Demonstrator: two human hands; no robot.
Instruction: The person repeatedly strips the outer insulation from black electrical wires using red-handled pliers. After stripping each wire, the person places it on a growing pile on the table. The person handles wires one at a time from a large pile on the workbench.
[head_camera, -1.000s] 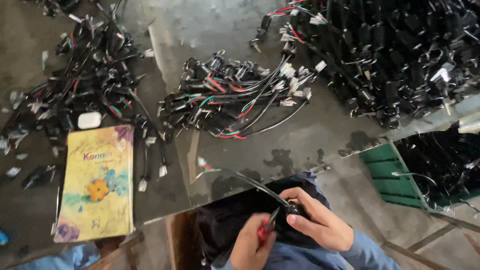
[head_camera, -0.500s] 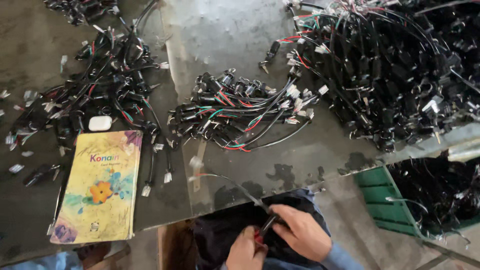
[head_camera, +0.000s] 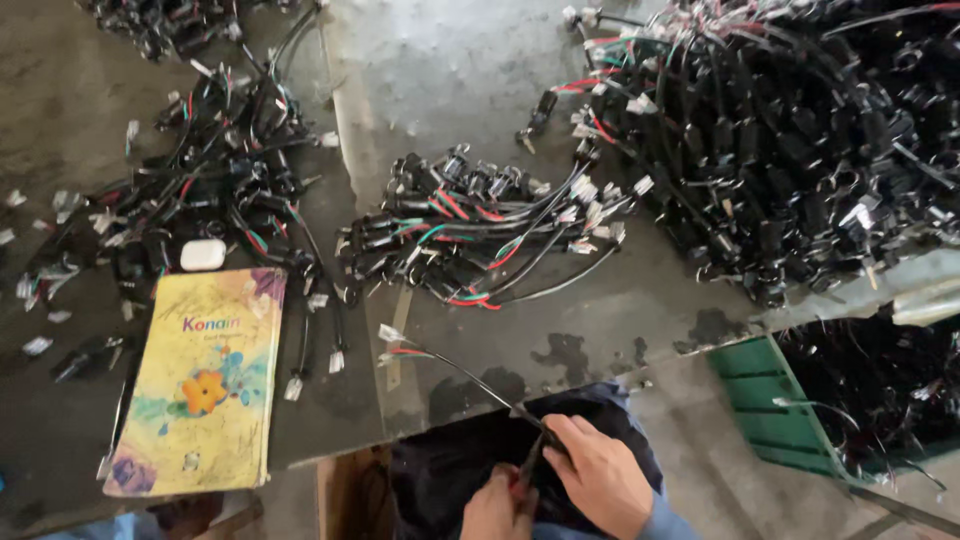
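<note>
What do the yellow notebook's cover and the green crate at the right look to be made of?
Yellow notebook: probably glossy coated card, judging by its printed flower and faint sheen. Green crate: likely moulded plastic, uniform matte green with stepped ridges along its wall, though painted metal cannot be excluded.

Grey, stained worktable (head_camera: 480, 100) under flat daylight; green crate (head_camera: 770, 410) beside its right edge; bare concrete floor (head_camera: 700, 440) below.

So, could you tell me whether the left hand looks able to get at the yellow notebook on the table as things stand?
Probably yes, though not at once. The left hand is busy on the black cable with the right hand. The yellow notebook lies flat to its left near the table edge, with nothing on top of it.
</note>
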